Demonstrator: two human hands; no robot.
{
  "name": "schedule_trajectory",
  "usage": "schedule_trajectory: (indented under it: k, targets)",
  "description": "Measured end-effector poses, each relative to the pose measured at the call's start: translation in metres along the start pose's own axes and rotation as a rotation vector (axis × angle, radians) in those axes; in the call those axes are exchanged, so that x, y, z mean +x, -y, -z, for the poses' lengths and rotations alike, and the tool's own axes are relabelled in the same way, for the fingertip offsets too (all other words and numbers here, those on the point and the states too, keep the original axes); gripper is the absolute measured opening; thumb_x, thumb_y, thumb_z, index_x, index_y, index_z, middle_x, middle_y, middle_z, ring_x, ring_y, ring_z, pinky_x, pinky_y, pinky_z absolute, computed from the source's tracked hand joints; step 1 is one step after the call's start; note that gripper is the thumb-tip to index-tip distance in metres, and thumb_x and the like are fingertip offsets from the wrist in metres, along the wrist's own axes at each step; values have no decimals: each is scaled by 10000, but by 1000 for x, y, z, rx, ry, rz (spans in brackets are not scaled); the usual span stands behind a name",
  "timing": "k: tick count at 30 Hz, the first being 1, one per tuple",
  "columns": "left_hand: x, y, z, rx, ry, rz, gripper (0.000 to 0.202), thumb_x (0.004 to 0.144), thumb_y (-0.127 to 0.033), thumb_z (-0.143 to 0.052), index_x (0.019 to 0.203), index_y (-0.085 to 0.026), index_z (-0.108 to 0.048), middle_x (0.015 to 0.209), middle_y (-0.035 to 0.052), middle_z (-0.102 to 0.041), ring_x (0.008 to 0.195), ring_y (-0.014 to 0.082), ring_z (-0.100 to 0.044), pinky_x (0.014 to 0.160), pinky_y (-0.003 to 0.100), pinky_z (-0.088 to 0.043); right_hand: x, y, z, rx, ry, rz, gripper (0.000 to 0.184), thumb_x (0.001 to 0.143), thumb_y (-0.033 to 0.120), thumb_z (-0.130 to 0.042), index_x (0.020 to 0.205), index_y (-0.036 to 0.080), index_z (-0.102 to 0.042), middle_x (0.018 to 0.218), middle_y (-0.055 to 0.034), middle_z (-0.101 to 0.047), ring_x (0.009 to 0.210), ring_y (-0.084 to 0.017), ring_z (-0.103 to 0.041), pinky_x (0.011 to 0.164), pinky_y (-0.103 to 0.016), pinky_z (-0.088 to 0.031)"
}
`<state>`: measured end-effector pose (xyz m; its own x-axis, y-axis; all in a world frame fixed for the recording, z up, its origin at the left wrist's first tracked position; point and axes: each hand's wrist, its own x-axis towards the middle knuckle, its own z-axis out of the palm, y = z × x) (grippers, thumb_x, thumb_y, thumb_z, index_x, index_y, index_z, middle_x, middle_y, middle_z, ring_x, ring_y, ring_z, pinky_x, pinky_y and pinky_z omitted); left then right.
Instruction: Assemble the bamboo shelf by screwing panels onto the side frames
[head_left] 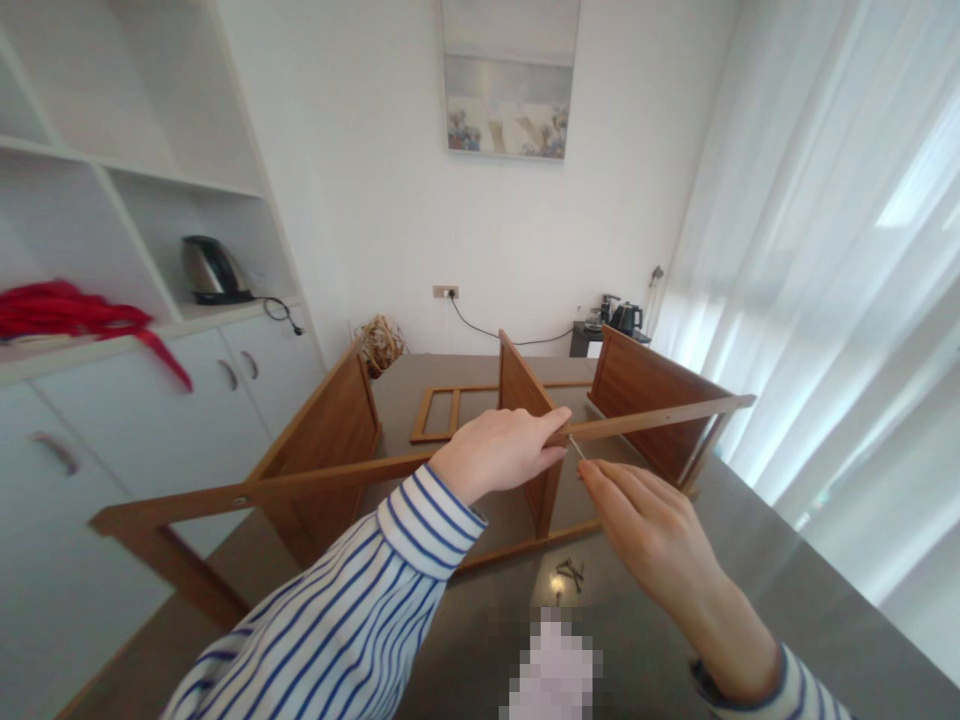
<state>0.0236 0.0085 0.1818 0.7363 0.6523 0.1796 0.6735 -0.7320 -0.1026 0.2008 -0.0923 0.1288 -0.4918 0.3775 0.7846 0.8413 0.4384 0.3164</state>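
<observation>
A long wooden frame rail [315, 486] runs across the view above a grey table [757, 590]. My left hand [501, 452] grips this rail near its middle, over the middle upright wooden panel [525, 400]. My right hand [643, 520] pinches a small metal screw [576, 447], its tip touching the rail beside my left fingers. Two more wooden panels stand upright, a left panel [330, 440] and a right panel [649, 400]. Both sleeves are blue-and-white striped.
Several dark screws [570, 574] lie on the table near me. A flat wooden frame [442, 413] lies further back. White cabinets with a kettle [210, 270] and red cloth [75, 310] stand left. White curtains hang right. A second kettle [624, 318] sits at the back.
</observation>
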Motion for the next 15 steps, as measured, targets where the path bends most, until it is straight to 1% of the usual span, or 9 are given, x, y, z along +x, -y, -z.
schedule_trajectory:
  k: [5, 11, 15]
  targets:
    - [0, 0, 0, 12, 2, 10, 578, 944, -575, -309, 1445, -293, -368, 1032, 139, -725, 882, 309, -705, 702, 381, -515, -2, -1, -1, -18, 6, -10, 263, 953, 92, -419, 1101, 108, -636, 985, -133, -726, 896, -209, -686, 787, -334, -576]
    - [0, 0, 0, 33, -11, 2, 563, 948, -570, -306, 1437, -299, -369, 1032, 129, -730, 882, 297, -709, 693, 365, -518, -1, -2, 2, -42, 39, 50, 272, 965, 116, -408, 1049, 44, -656, 952, -164, -714, 849, -217, -673, 743, -342, -574]
    - [-4, -1, 0, 38, -49, -16, 532, 959, -529, -313, 1427, -284, -379, 1012, 135, -734, 880, 310, -711, 681, 378, -524, 5, 1, 8, -69, 74, 78, 255, 942, 95, -434, 999, 27, -673, 905, -165, -705, 793, -238, -671, 698, -373, -575]
